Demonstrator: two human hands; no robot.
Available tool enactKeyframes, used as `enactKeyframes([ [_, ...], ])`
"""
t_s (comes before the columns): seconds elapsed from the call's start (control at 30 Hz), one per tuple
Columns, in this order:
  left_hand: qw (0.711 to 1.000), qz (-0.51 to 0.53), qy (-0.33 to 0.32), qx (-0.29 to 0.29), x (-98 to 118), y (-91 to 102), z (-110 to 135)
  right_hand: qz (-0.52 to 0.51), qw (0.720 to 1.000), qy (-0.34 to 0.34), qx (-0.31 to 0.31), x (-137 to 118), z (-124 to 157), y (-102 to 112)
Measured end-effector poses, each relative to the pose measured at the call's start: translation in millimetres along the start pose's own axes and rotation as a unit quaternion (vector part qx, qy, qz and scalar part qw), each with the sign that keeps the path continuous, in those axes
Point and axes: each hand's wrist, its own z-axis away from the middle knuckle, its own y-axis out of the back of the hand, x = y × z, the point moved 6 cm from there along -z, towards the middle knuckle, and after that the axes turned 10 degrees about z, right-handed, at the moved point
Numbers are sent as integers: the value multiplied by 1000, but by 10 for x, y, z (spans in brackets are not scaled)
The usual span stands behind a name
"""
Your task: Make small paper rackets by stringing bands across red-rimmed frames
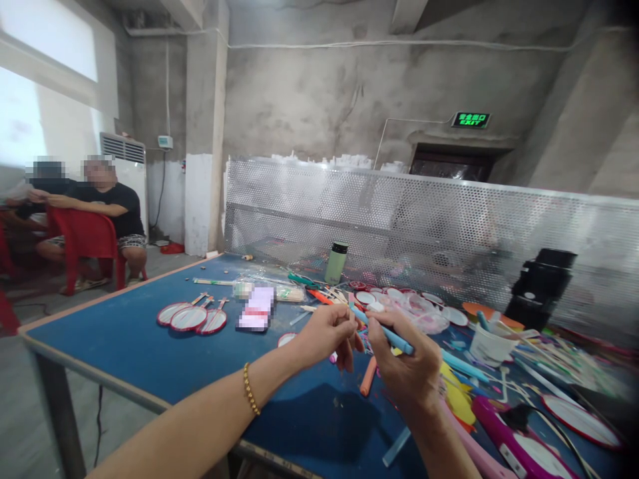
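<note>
My right hand is wrapped round a light-blue pen-like tool, whose front end points up and left. Just left of it, my left hand pinches a small, thin, pale pinkish strip between thumb and forefinger. The tool's tip is close to this strip; I cannot tell whether they touch. Both hands are above the blue table. An orange stick-shaped piece lies between and below the hands. A gold bead bracelet circles my left wrist.
Three red-rimmed round fans lie at left beside a phone. Behind stand a green bottle and a perforated metal screen. A white cup, a magenta device and loose craft pieces crowd the right. People sit far left.
</note>
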Motion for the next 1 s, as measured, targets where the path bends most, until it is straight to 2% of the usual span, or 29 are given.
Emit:
enactKeyframes([
  [0.23, 1000, -1, 2, -8, -12, 9, -3, 21, 999, -26, 11, 63, 6, 20],
  [0.47, 1000, 4, 3, -10, -15, 2, -8, 5, 1000, 0, -1, -3, 1, -13],
  [0.77, 1000, 2, 9, -6, -1, -2, 5, 11, 1000, -18, 15, 46, 13, 24],
  [1.0, 1000, 1, 5, -1, -6, 1, -4, 16, 1000, -1, -2, -6, 0, -3],
])
